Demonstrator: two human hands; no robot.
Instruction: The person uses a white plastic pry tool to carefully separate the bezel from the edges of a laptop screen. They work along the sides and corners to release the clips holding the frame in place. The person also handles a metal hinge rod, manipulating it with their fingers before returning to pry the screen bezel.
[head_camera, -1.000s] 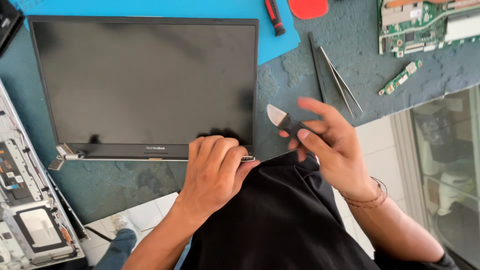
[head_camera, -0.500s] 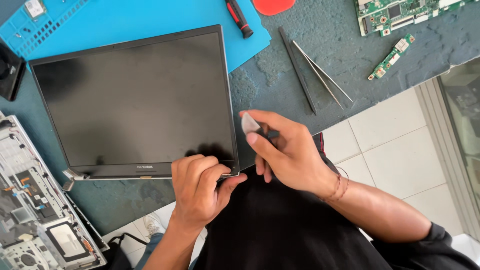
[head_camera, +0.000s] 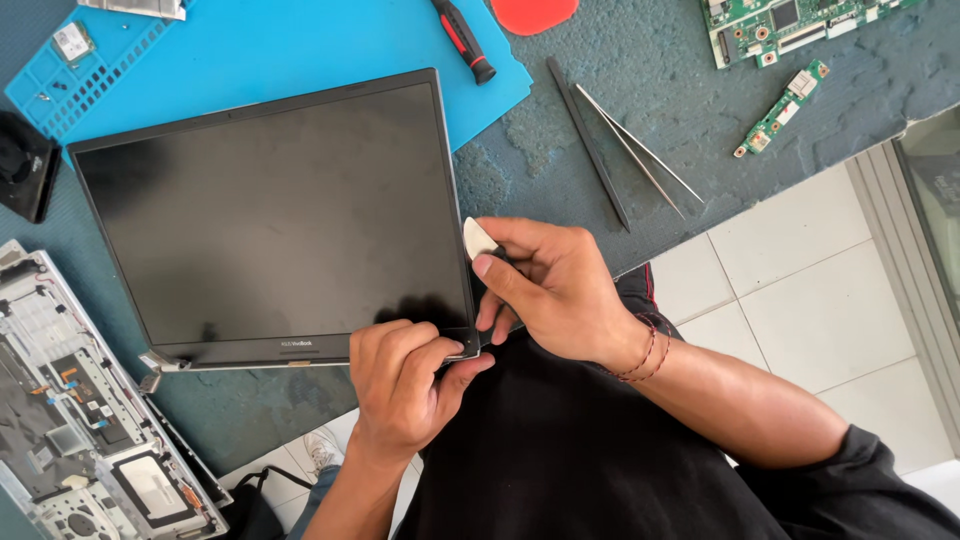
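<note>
At the counter's (head_camera: 640, 90) near edge, your left hand (head_camera: 405, 385) pins the screen panel's (head_camera: 270, 215) corner; your right hand's (head_camera: 555, 285) grip pinches the white pick (head_camera: 478, 238). Keep it shallow along the bezel seam.

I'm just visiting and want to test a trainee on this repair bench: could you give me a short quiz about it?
1. True or false: the right hand holds a white pry pick at the laptop screen's right edge.
2. Which corner of the screen does the left hand grip?
3. What lies right of the screen? A tweezers B scissors C a mug

Key: 1 true; 2 the bottom right one, nearest the person; 3 A.
</note>
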